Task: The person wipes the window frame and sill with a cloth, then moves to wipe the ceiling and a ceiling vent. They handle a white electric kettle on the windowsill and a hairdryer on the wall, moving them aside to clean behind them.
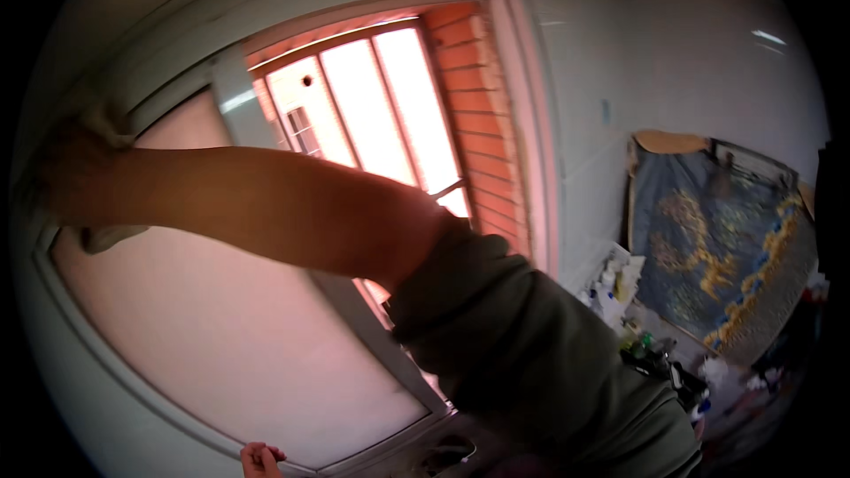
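Note:
My right arm, in a dark green sleeve, stretches across the view to the far left. At its end my right hand (76, 176), dim and blurred, presses a pale cloth (114, 238) at the left side of a sliding window. Parts of the cloth show above and below the hand. Behind the forearm is the frosted pane (219, 332) in its grey frame (372, 325). Low in the view, my left hand (261, 459) shows only its curled fingers by the lower window frame; the rest is cut off, and whether it grips anything is unclear.
Outside the window opening stand metal bars (368, 103) and a brick wall (475, 113). On the right, a blue-grey patterned fabric (697, 245) hangs against the white wall (704, 66). Bottles (611, 279) and mixed small items crowd the corner below.

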A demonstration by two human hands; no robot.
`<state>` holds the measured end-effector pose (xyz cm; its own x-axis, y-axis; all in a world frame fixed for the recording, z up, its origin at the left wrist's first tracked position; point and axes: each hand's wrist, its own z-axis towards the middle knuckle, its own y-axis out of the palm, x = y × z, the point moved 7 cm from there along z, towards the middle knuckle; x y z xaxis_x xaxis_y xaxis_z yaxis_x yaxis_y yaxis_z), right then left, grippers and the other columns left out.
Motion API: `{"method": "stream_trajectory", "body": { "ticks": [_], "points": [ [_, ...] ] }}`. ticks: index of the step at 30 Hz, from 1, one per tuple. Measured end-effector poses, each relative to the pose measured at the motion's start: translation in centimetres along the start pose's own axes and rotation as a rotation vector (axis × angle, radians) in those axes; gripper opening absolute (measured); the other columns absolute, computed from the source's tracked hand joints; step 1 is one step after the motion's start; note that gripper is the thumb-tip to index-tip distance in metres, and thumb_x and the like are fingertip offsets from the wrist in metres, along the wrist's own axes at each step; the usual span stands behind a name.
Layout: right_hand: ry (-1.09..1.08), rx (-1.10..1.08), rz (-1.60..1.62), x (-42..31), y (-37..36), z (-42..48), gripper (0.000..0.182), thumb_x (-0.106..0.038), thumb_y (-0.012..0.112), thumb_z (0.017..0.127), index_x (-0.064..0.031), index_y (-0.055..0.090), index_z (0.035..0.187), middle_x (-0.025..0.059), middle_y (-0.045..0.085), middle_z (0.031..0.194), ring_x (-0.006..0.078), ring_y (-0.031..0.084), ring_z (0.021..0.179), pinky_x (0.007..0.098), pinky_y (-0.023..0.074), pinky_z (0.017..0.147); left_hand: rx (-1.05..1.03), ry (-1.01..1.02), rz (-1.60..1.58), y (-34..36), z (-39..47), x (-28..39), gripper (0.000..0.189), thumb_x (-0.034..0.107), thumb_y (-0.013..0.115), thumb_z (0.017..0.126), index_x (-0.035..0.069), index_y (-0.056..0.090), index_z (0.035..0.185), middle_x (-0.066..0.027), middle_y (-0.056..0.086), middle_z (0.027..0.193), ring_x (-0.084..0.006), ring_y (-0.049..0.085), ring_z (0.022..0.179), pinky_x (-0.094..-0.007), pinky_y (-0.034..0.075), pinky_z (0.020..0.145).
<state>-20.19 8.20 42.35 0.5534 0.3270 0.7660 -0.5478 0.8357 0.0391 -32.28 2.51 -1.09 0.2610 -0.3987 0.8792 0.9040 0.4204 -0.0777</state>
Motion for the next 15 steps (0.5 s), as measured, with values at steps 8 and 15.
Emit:
{"method": "stream_trajectory", "body": {
  "ticks": [8, 15],
  "points": [
    [0.322, -0.111, 0.067, 8.5, -8.0, -6.3, 0.022, -0.025, 0.059, 0.076, -0.0159, 0.075, 0.088, 0.0090, 0.070, 0.091, 0.0291, 0.063, 0.097, 0.0463, 0.0463, 0.085, -0.097, 0.022, -0.045, 5.1, 0.3, 0.4, 0.010, 0.006, 0.054, 0.090, -0.001, 0.059, 0.096, -0.0071, 0.059, 0.079, -0.0159, 0.057, 0.072, -0.0296, 0.049, 0.070],
    [0.282, 0.043, -0.004, 15.0, -18.0, -14.7, 0.021, -0.024, 0.059, 0.081, -0.0183, 0.073, 0.095, 0.0081, 0.069, 0.093, 0.0286, 0.065, 0.088, 0.0438, 0.0508, 0.077, -0.028, -0.031, 0.053, 2.3, -1.3, -0.4, 0.011, 0.006, 0.054, 0.092, -0.001, 0.060, 0.097, -0.0080, 0.060, 0.079, -0.0158, 0.057, 0.071, -0.0296, 0.049, 0.069]
  ]
}}
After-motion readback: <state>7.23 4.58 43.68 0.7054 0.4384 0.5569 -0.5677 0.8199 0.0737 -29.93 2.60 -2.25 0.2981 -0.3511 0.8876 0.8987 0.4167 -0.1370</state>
